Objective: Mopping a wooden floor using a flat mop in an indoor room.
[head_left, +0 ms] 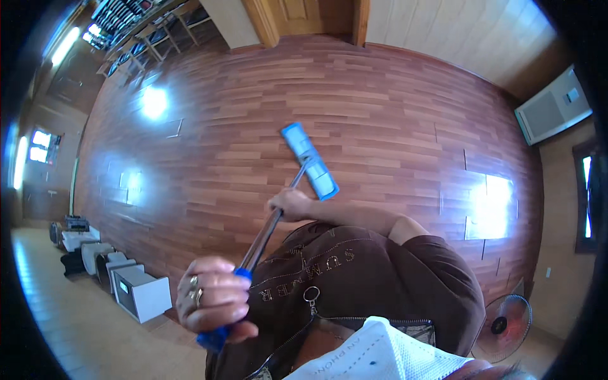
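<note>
A flat mop with a long blue head [310,161] lies against the wood-look floor in front of me. Its metal pole [261,240] slants from the head down toward my lower left. My left hand [215,297], with rings on its fingers, is wrapped around the blue grip at the pole's upper end. Farther down the pole, my right hand [291,204] is closed around the metal, its arm bent across my front. The mop head sits tilted, its far end leaning left.
Several boxes and appliances [140,292] line the left wall. A standing fan [501,326] is at the lower right, and a white floor-standing unit [556,106] at the far right. Chairs [152,39] stand by a table at the far left. A wooden door [310,17] is straight ahead.
</note>
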Available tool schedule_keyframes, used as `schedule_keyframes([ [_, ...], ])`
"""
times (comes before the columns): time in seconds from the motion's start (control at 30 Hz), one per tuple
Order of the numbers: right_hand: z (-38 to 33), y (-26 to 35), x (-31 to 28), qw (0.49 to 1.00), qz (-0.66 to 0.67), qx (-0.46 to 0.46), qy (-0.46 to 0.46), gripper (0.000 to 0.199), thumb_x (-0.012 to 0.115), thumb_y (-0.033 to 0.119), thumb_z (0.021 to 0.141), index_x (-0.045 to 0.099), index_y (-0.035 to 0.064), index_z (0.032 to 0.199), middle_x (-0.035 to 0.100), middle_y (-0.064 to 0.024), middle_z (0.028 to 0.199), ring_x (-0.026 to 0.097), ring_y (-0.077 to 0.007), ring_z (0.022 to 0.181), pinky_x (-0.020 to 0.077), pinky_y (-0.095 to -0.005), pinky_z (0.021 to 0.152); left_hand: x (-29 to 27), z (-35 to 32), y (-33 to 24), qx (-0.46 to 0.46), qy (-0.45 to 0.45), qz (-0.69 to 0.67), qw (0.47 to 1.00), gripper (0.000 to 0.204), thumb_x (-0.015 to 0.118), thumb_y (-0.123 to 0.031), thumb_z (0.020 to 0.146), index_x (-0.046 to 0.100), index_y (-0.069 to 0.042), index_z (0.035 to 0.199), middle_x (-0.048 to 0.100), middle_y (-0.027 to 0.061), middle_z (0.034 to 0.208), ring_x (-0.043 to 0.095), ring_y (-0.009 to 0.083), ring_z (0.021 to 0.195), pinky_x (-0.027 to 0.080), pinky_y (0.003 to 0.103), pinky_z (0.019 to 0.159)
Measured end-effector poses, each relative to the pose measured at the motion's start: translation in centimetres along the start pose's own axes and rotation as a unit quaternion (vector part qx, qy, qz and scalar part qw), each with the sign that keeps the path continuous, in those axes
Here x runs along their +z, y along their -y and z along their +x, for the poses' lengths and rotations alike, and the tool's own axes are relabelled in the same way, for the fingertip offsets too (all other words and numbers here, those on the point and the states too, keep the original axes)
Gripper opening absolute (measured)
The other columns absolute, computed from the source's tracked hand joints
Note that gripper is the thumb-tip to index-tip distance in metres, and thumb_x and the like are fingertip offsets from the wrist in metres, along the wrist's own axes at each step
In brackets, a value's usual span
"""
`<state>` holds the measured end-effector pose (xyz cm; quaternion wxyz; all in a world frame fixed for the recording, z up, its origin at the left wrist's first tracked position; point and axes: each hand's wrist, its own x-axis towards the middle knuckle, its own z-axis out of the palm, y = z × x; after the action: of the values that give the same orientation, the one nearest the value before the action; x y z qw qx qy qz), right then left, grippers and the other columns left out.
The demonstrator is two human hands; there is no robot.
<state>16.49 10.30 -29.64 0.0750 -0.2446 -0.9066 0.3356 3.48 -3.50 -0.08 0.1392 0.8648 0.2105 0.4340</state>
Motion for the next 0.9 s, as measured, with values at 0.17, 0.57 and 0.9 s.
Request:
schedule_keyframes([
  [0.17,3.6,5.5,2.7,0.989,0.066,-0.107,0.082,0.023,0.064,0.037,0.077,0.061,0.0143,0.08,0.064,-0.0109,0.077,0.062,-0.0344,0.08,0.0463,-0.0499,0.072,-0.5,-2.0,-2.6,0.004,-0.125,-0.001,0.992,0.079,0.085,-0.041,0.06,0.042,-0.014,0.12,0.064,0.0055,0.077,0.063,0.0192,0.064,0.051,0.036,0.062],
  [0.57,5.7,7.4,4.7,0.974,0.065,-0.177,0.124,0.019,0.068,0.036,0.071,0.061,0.0192,0.077,0.064,-0.0019,0.076,0.062,-0.0262,0.08,0.0367,-0.0458,0.079,-4.8,-3.4,-3.9,-0.002,0.017,0.053,0.998,0.075,0.076,-0.042,0.073,0.036,-0.012,0.129,0.065,0.0069,0.089,0.063,0.021,0.073,0.047,0.038,0.067],
  [0.9,-0.5,-6.7,-2.5,0.992,-0.025,0.105,-0.062,0.009,0.06,0.023,0.072,0.059,0.0163,0.078,0.065,-0.0091,0.078,0.064,-0.032,0.081,0.047,-0.047,0.071,4.5,-0.6,6.7,0.044,-0.085,-0.043,0.995,0.043,0.079,-0.036,0.073,0.054,-0.007,0.094,0.062,0.0052,0.075,0.063,0.021,0.068,0.05,0.039,0.064],
])
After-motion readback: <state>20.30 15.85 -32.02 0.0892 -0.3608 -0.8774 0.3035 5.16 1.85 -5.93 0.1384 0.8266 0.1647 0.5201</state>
